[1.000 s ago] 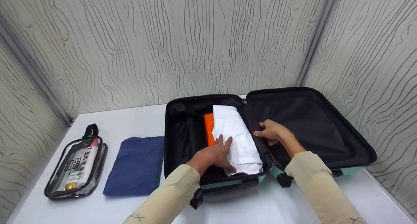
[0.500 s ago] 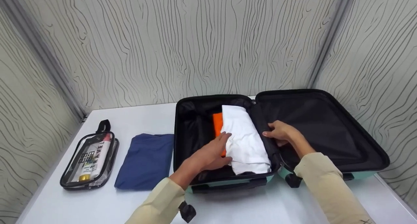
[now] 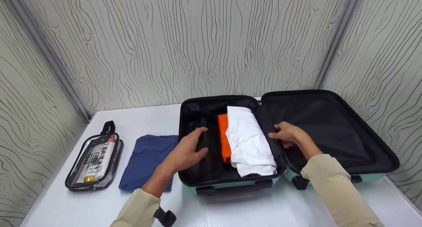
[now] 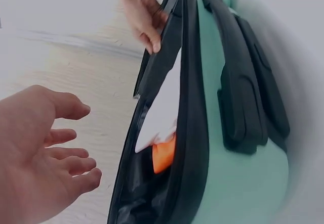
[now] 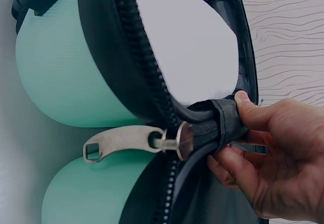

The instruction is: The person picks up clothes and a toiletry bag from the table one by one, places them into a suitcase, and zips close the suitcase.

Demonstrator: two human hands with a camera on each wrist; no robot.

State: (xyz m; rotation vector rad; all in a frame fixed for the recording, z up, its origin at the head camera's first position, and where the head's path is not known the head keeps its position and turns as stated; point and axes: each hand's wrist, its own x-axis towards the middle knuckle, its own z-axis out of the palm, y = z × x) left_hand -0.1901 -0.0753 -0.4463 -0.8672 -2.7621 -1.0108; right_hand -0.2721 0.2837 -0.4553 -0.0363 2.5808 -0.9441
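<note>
"How did the hands stand?"

"The left hand (image 3: 186, 151) hung by the left rim of the suitcase (image 3: 181, 118), fingers loose and empty; the right hand (image 3: 288, 133) pinched the black lining strip (image 5: 230, 120) between its halves."

"And the white cloth (image 3: 249, 139)?"

"Inside, right of the left fingers, long axis running front to back; the right hand was nearer. Orange cloth (image 3: 224, 139) showed along its left side. Outside, leftward, lay blue cloth (image 3: 150, 157), then a clear pouch (image 3: 82, 188) holding tubes (image 3: 106, 156)."

White table (image 3: 227, 212), suitcase (image 3: 324, 131) (open), blue cloth (image 3: 148, 157), pouch (image 3: 94, 162)
</note>
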